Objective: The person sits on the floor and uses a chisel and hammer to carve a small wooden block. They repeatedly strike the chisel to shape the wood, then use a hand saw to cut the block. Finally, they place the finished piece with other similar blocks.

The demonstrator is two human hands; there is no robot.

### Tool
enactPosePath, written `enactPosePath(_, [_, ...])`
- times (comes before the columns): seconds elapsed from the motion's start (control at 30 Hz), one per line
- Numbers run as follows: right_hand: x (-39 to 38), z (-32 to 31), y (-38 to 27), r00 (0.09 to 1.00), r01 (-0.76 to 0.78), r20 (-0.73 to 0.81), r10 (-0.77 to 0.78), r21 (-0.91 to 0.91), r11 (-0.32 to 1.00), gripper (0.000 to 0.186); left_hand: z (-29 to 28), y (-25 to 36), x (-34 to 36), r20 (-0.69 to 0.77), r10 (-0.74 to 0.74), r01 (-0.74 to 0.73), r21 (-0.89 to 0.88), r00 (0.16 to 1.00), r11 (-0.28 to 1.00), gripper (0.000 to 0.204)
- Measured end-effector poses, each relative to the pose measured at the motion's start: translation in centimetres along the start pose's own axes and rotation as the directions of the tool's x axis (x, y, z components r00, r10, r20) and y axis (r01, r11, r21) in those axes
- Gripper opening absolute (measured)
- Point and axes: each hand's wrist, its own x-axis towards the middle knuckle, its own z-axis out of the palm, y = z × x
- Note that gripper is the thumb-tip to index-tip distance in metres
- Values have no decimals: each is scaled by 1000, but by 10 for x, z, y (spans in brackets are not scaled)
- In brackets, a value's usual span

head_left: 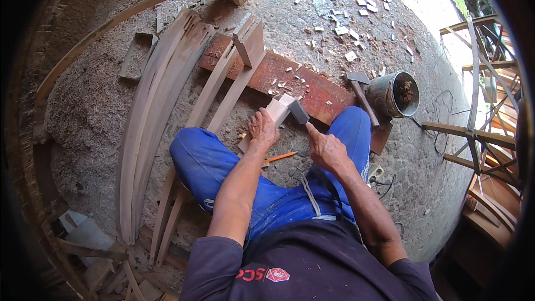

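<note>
Above dusty ground (pixel 426 181), left hand (pixel 263 128) clamps a block (pixel 277 112), right hand (pixel 327 147) seemingly a tool (pixel 298 112).

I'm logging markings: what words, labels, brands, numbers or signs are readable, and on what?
Dark purple short-sleeved T-shirt: red lettering beside a red-and-white hexagonal emblem; wording withheld.
Blue fabric trousers: pale lettering on the right leg, too small to read.
Pale rectangular wooden block under the left hand, dark flat tool in the right hand: no lettering discernible.

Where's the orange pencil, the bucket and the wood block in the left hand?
Orange pencil (pixel 280 156), head view: middle of its shaft.
Bucket (pixel 382 96), head view: its outer wall.
Wood block (pixel 276 111), head view: face toward the camera.
</note>
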Motion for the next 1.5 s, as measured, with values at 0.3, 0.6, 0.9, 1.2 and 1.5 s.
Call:
enactPosePath(0.3, [31,-9,-7,999,54,4,-54,49,997,45,5,-5,3,57,30,-30,1,998,1000,82])
enactPosePath(0.6, [13,-11,11,998,23,52,-20,-65,998,48,5,-7,1,-15,36,-37,-23,999,999,66])
enactPosePath(0.9, [55,-6,-11,994,108,-15,-107,3,994,48,16,-8,5,-49,3,-5,-55,999,998,67])
enactPosePath(1.2, [21,-2,14,994,107,2,-107,-24,994,48,8,-6,2,-40,37,-37,-18,999,999,68])
enactPosePath(1.5, [58,-3,-2,992,128,5,-128,-30,991,47,4,-5,5,-39,39,-39,-1,998,999,68])
